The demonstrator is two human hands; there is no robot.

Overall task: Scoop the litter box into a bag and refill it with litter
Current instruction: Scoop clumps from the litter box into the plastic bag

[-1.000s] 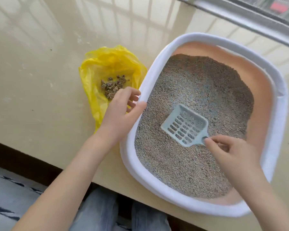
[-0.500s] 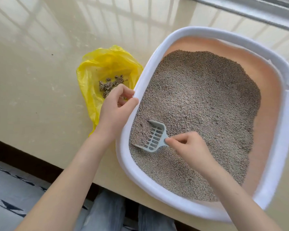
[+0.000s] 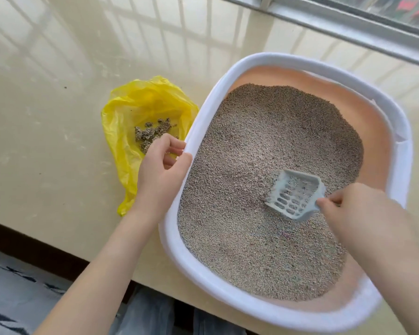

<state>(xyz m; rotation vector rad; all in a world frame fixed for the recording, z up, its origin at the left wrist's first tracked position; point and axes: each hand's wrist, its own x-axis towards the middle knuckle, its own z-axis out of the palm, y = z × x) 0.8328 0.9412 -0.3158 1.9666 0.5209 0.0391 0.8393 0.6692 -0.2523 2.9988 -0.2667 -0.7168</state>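
Leftmost, a crinkled yellow plastic bag (image 3: 140,112) holding clumps lies beside the white-rimmed plastic litter box (image 3: 271,60). Left hand (image 3: 161,170) grips its rim, likely steadying it. Right hand (image 3: 356,213) pinches the pale slotted plastic scoop (image 3: 294,195), which has shifted rightward across the litter.

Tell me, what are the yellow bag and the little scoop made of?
The bag looks like thin plastic film: it crinkles, shines, and light glows through it. The scoop seems to be stiff molded plastic, pale blue-grey and matte, with neat slots in it.
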